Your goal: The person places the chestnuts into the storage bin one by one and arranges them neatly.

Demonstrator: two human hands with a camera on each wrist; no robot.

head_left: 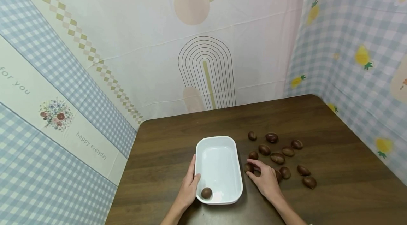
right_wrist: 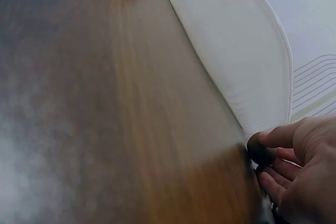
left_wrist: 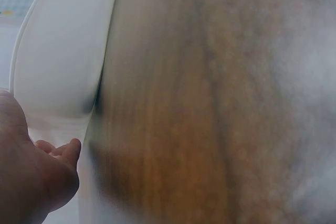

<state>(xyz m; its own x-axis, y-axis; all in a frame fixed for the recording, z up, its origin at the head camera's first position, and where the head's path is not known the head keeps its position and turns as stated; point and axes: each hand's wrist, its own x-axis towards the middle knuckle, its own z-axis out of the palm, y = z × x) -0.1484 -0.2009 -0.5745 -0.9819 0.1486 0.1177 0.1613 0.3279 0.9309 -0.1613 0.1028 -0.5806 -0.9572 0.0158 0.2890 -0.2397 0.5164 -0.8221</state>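
Note:
A white rectangular baking dish [head_left: 219, 168] stands on the brown table, with one chestnut [head_left: 206, 193] in its near left corner. My left hand [head_left: 188, 189] holds the dish's left side, thumb at the rim and fingers along the outer wall; the dish's wall [left_wrist: 63, 45] also fills the upper left of the left wrist view. Just right of the dish, my right hand [head_left: 265, 179] pinches a glossy brown chestnut [head_left: 248, 167] between thumb and fingers. That chestnut [right_wrist: 261, 150] looks dark in the right wrist view, close to the dish's outer wall.
Several loose chestnuts [head_left: 277, 158] lie scattered right of the dish, around and beyond the right hand. One [head_left: 278, 176] is partly hidden behind that hand. Patterned cloths [head_left: 254, 59] hang behind the table [head_left: 165, 143] and along both sides.

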